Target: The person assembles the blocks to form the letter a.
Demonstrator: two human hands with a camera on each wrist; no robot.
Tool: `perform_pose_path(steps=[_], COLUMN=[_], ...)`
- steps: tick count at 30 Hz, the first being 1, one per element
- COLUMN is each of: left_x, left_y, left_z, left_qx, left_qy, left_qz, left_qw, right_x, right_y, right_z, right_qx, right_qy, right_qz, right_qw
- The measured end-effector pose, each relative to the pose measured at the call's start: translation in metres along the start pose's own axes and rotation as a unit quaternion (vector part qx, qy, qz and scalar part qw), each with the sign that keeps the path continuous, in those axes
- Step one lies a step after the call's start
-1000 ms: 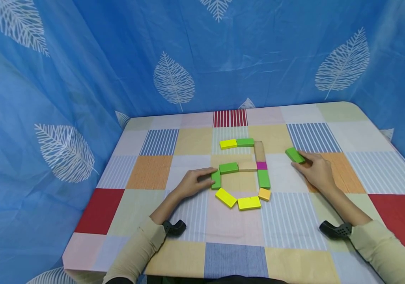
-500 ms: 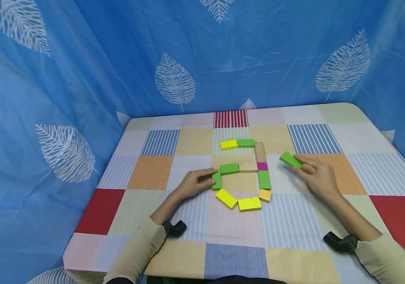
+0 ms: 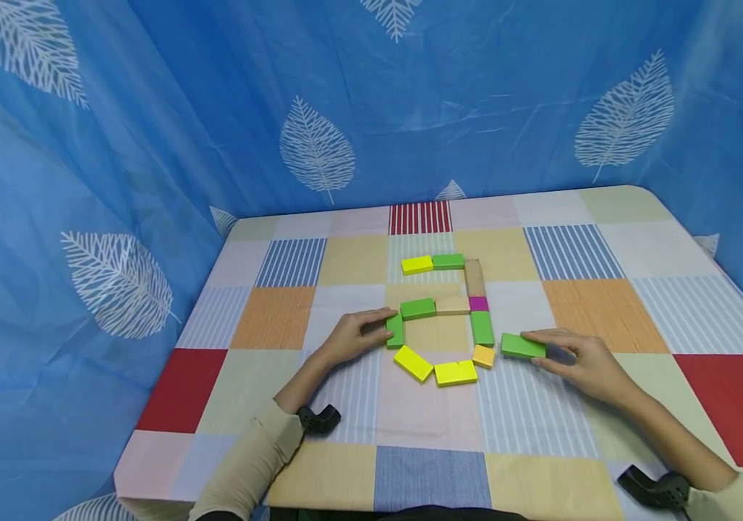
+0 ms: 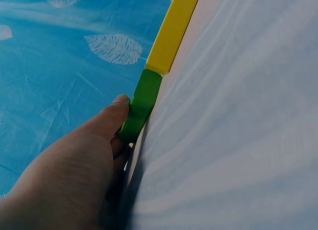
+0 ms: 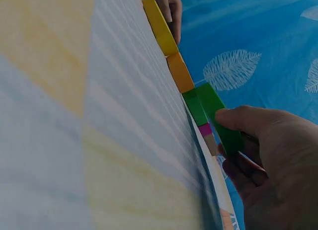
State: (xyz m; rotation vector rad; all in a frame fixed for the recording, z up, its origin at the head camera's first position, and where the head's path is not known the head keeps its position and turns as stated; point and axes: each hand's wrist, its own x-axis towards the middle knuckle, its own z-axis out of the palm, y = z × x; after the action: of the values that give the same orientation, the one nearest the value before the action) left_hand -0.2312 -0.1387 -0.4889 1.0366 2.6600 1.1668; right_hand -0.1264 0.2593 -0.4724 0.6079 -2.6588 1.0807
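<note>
My right hand [image 3: 589, 362] pinches a green wooden block [image 3: 523, 346] by its right end, between thumb and fingers. The block is held a little above the cloth, just right of an arrangement of blocks lying on the table. In the right wrist view the same green block [image 5: 218, 118] overlaps the row behind it. My left hand [image 3: 354, 336] rests at the arrangement's left side, thumb and fingers on another green block [image 3: 395, 331]. In the left wrist view the thumb lies against that green block [image 4: 141, 106], beside a yellow block [image 4: 174, 31]; the other fingers are partly hidden.
The arrangement also has yellow blocks [image 3: 456, 373], an orange block [image 3: 483, 356], a magenta block [image 3: 478, 304], more green blocks [image 3: 482, 328] and plain wood blocks [image 3: 474, 277]. A patchwork cloth [image 3: 432, 477] covers the table. A blue leaf-print curtain [image 3: 475, 94] hangs behind it.
My right hand has brought its green block leftward and toward the front, turning it to lie nearly crosswise near the orange block. The left hand has stayed in place.
</note>
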Motion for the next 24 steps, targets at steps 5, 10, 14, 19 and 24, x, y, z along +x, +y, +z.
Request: perform_pose_path(steps=[5, 10, 14, 19, 24], left_x=[-0.0004, 0.0004, 0.0012, 0.0021, 0.0027], left_y=[-0.0010, -0.0006, -0.0005, -0.0009, -0.0012], left_z=[0.0003, -0.0009, -0.0022, -0.0036, -0.0050], left_qx=[-0.001, 0.000, -0.003, -0.005, -0.004], left_qy=[0.001, 0.002, 0.002, 0.000, -0.003], left_qz=[0.000, 0.002, 0.003, -0.002, -0.002], left_qw=[1.0000, 1.0000, 1.0000, 1.0000, 1.0000], right_x=[-0.0001, 0.0017, 0.0029, 0.0040, 0.0044], right_y=[0.0053, 0.0065, 0.0050, 0.0036, 0.0031], right_z=[0.0064, 0.0093, 0.0094, 0.0100, 0.0107], right_qx=[-0.008, -0.031, -0.042, -0.057, -0.068], right_qy=[-0.014, -0.020, -0.022, -0.022, -0.022], right_qz=[-0.012, -0.020, -0.026, -0.031, -0.030], right_qw=[0.9998, 0.9991, 0.9985, 0.9977, 0.9970])
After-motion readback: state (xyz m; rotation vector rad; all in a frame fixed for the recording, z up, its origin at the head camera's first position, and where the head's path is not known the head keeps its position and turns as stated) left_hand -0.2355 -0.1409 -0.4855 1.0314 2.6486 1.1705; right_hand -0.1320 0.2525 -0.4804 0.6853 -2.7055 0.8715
